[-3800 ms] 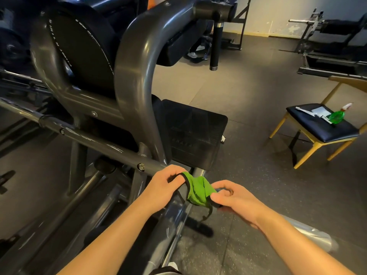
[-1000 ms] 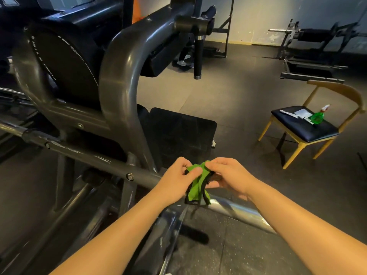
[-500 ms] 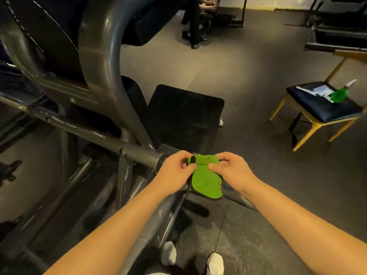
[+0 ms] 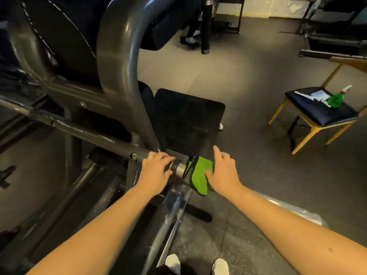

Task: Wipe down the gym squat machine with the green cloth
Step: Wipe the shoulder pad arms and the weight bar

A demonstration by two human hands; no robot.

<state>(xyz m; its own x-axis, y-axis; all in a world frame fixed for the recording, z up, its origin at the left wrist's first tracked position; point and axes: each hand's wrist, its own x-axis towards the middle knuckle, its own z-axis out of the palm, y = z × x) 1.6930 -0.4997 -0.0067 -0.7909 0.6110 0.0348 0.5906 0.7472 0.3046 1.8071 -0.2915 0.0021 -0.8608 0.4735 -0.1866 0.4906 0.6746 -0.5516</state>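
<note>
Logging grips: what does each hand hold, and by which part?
The right hand holds the green cloth by its right edge, under the thumb; the left hand grips the grey bar near its end.

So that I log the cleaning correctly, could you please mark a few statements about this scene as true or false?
1. The right hand holds the cloth. True.
2. The left hand also holds the cloth. False: it holds the bar of the machine.
3. A green bottle lies on the chair. True.
4. The chair is to the left of the machine. False: it is to the right.
</note>
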